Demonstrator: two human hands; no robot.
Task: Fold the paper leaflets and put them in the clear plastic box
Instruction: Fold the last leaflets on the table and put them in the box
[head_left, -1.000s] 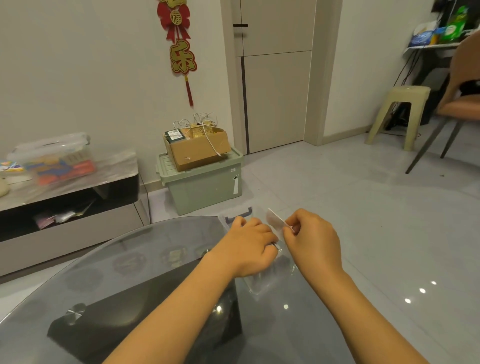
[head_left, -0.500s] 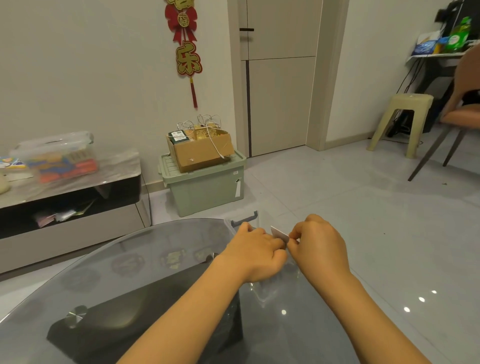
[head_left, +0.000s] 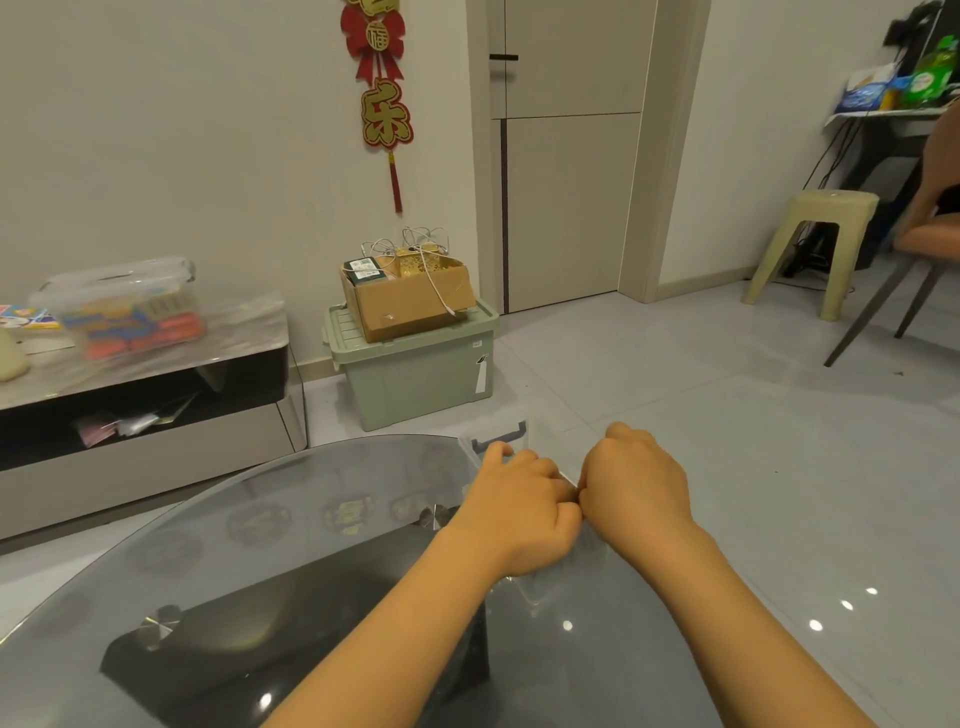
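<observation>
Both hands meet knuckle to knuckle over the far edge of the round glass worktop (head_left: 260, 545). Left hand (head_left: 519, 506): fingers curled under, back of hand to camera; whether it has hold of anything cannot be told. Right hand (head_left: 636, 486): likewise curled into a loose fist, touching the left at the fingertips; its contents are hidden. No leaflet shows in this view; if one is held, it lies concealed between or beneath the two hands.

The clear box (head_left: 498, 439) sits on the worktop directly under and beyond the hands, its dark handle showing just past the left hand's fingers and a transparent corner visible below the left wrist. Both hands hang above its open top.

Surroundings: a green bin (head_left: 421, 374) on the floor against the wall, a cardboard carton (head_left: 410, 301) on its lid; a low cabinet (head_left: 140, 395) at left carrying a lidded plastic tub (head_left: 124, 306); a stool (head_left: 815, 244) at right
</observation>
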